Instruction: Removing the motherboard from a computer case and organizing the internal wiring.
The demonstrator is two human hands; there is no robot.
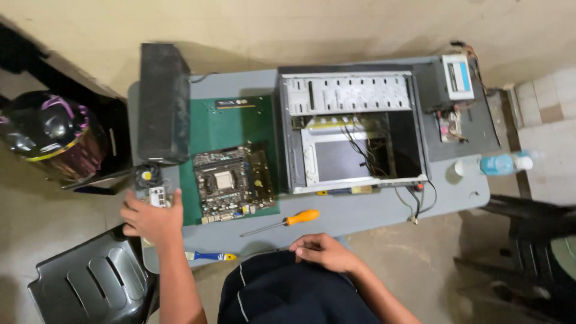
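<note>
My left hand rests at the table's near left corner, fingers touching a small metal part beside a small black cooling fan. My right hand is curled loosely at the table's front edge above my lap, holding nothing that I can see. Between the hands lies a screwdriver with an orange handle. A bare motherboard sits on a green mat. An open computer case lies on its side to the right of the mat.
A blue-and-yellow handled tool lies at the front edge. A black case side panel stands at the left, a power supply at the far right, a plastic bottle beside it. Black chairs flank the grey table.
</note>
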